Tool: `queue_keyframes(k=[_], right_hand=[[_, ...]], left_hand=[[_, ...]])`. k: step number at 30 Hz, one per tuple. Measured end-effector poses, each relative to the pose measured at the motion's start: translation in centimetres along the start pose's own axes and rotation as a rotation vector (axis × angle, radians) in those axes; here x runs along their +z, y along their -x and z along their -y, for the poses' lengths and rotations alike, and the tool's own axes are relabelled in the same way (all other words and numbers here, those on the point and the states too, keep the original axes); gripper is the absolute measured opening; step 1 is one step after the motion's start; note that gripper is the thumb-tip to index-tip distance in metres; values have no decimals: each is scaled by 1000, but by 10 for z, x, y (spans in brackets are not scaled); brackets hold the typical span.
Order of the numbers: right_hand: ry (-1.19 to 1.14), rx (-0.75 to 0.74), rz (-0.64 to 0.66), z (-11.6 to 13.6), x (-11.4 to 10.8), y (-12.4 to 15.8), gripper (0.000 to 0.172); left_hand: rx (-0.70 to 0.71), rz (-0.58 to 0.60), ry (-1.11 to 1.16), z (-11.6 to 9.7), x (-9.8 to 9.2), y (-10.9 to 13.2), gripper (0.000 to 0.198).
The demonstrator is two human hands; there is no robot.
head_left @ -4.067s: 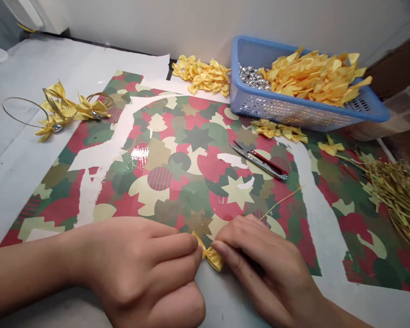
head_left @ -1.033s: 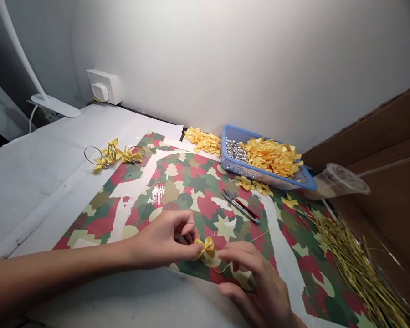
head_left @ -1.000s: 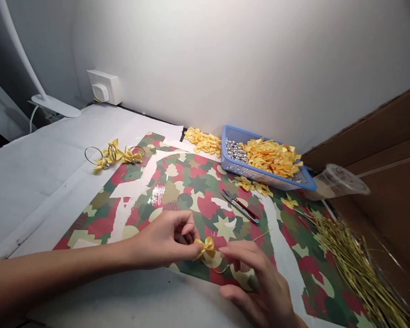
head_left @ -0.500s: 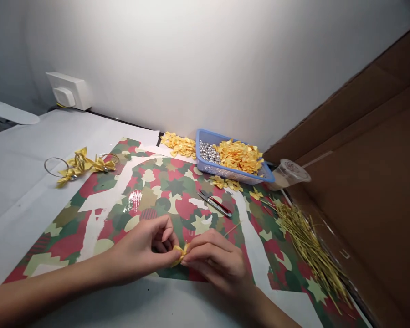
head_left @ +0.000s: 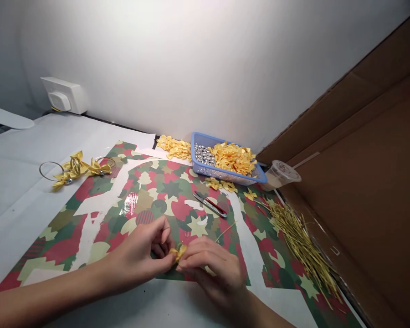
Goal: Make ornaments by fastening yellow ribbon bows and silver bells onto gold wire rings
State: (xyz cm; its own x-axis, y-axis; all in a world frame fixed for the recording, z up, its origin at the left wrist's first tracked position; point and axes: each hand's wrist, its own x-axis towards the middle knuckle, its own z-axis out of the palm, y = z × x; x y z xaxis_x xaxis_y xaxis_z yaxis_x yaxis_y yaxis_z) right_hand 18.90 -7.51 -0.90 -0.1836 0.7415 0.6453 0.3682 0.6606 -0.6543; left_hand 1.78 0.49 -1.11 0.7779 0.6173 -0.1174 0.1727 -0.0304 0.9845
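A small yellow ribbon bow (head_left: pixel 178 252) is pinched between my two hands, low in the middle of the view. My left hand (head_left: pixel 146 250) grips its left side with thumb and curled fingers. From the other side my right hand (head_left: pixel 212 269) has its fingertips closed at the bow, partly covering it. A thin straw-coloured tie (head_left: pixel 227 231) sticks out above my right hand; where it ends is hidden. Beyond the hands lie thread snips (head_left: pixel 210 204) with a red handle.
A blue basket (head_left: pixel 225 174) holds silver bells and yellow bows. More bows (head_left: pixel 174 146) lie beside it. A clear plastic cup (head_left: pixel 282 175) stands to its right, above a bundle of golden ties (head_left: pixel 302 250). Rings with bows (head_left: pixel 75 168) lie left. A cardboard wall (head_left: pixel 369 159) bounds the right.
The whole view has shifted slightly, so things appear a little further left. Between my fingers the bow has turned and shows more of its loops. Both hands keep their grip.
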Motion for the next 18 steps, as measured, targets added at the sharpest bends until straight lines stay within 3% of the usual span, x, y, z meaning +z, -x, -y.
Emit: queue_keyframes(k=[5,9,11,15,18], right_hand=[[-107,47,-52,13,3,-2,11],[-315,235,-144,9,-9,-4,3],[-456,339,-172,5,-21,-7,12],[-595,381,-249,4,-45,-12,37],[-698,396,-293,2,-59,-4,39]], left_hand=[[27,-70,-59,2,0,0,29],[38,-115,-110,2,-3,-1,28],[68,-159,-179,2,-8,-2,27],[99,-275,-287,0,-28,-7,27],[86,-353,-246,-3,-45,-9,29]])
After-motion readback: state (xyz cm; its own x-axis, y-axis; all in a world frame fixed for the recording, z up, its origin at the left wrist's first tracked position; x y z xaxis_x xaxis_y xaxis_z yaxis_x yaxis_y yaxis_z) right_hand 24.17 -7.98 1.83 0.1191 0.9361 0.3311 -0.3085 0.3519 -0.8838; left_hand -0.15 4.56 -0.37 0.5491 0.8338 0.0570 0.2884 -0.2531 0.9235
